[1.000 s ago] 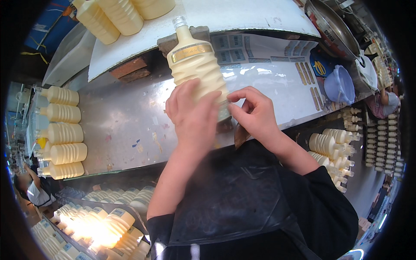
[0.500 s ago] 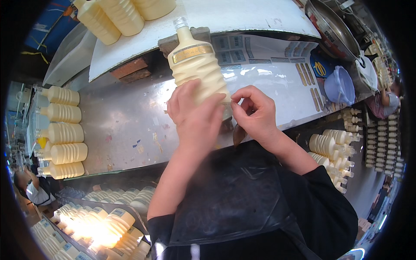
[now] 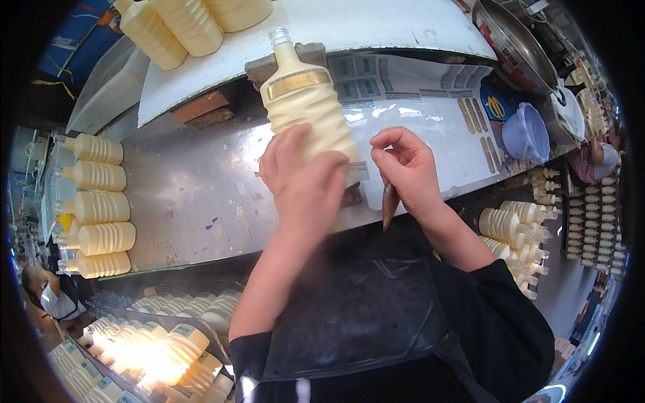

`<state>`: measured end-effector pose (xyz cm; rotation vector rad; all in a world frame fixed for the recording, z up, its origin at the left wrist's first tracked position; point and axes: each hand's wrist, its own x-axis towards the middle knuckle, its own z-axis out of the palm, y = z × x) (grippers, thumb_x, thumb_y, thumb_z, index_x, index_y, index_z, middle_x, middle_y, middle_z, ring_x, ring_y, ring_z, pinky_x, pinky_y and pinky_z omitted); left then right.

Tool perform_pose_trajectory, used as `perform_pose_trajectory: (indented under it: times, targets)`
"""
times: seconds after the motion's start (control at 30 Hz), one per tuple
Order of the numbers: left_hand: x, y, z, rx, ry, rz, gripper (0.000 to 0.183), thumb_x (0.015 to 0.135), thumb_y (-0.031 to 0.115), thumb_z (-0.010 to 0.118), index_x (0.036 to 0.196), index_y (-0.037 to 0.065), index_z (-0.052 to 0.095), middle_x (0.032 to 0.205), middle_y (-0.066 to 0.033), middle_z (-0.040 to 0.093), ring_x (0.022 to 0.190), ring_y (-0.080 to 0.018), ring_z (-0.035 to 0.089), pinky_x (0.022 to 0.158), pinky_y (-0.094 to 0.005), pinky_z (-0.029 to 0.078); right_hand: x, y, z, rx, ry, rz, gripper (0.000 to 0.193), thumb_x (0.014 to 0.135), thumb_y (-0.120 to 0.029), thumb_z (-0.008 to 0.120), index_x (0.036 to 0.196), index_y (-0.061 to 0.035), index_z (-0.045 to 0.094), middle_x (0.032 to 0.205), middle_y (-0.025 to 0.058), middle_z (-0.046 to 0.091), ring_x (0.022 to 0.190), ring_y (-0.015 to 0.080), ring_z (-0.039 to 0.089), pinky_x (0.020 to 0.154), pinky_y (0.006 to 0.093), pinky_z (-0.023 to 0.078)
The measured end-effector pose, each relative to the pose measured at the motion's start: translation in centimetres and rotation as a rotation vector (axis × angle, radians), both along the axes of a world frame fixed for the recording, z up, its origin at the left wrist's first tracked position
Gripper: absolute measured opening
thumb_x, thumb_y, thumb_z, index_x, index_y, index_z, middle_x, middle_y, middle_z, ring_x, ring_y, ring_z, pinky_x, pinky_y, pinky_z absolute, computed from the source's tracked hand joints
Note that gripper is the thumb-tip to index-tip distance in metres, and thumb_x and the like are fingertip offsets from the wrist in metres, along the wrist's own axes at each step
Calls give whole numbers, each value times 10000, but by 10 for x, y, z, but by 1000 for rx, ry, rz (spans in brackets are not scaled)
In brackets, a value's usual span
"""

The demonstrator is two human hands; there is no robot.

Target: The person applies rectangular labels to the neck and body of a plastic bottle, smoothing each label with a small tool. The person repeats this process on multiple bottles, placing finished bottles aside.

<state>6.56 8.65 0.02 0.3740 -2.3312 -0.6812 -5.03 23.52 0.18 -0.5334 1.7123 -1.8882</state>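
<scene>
A cream ribbed bottle [image 3: 310, 111] with a clear threaded neck and a gold label [image 3: 299, 82] lies tilted on the bench, neck pointing away from me. My left hand [image 3: 302, 168] is closed over its lower part, thumb reaching to the right side. By the bottle's base, a small printed strip label [image 3: 358, 172] sticks out past the right edge. Just to the right, my right hand [image 3: 406, 164] is apart from the bottle, thumb and forefinger pinched. A brown, pointed, blade-like tool [image 3: 390, 205] hangs below its palm, gripped by the curled fingers; whether the fingertips hold anything is too small to tell.
Sheets of blue and gold labels [image 3: 474, 115] lie on the right of the bench. Beyond them are yellow-handled scissors [image 3: 496, 106] and a lavender bucket [image 3: 526, 133]. Ribbed bottles [image 3: 97, 205] line the left end. A dark block [image 3: 259, 68] props the bottle's shoulder.
My right hand has moved right, away from the bottle's base, with the brown tool. The strip label by the base now shows uncovered. My left hand stays on the bottle.
</scene>
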Motion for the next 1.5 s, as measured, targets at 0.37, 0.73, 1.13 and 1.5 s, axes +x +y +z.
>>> perform_pose_trajectory:
  times: [0.37,0.73,1.13,1.5]
  targets:
    - [14,-14,-15,243,203,45,321,965,160,548,1239,58,681,1334,-154,582,1281,-351,505,1107,-443,366,16,-5,19,281,350,65,106,866,-79,763,937,-1,750,856,53,728,603,68,630,566,237,476]
    - [24,-1,-33,509,28,66,644,992,286,431,1533,-55,354,1469,-260,411,1402,-396,347,1189,-463,257,7,-4,67,133,640,264,41,874,-44,775,907,-22,768,743,67,723,568,75,643,529,230,475]
    - [35,11,-58,412,-20,25,942,1008,597,506,1606,-63,198,1622,-252,280,1502,-376,290,1233,-466,213,-263,95,128,290,384,-518,187,966,-263,726,1007,-82,748,654,-25,629,370,39,409,340,220,270]
    - [38,12,-67,475,24,50,893,905,336,585,1578,-99,192,1533,-307,323,1402,-444,346,1197,-522,246,-481,210,101,1598,762,-455,436,715,-368,839,955,-5,814,940,216,767,829,321,756,786,416,562]
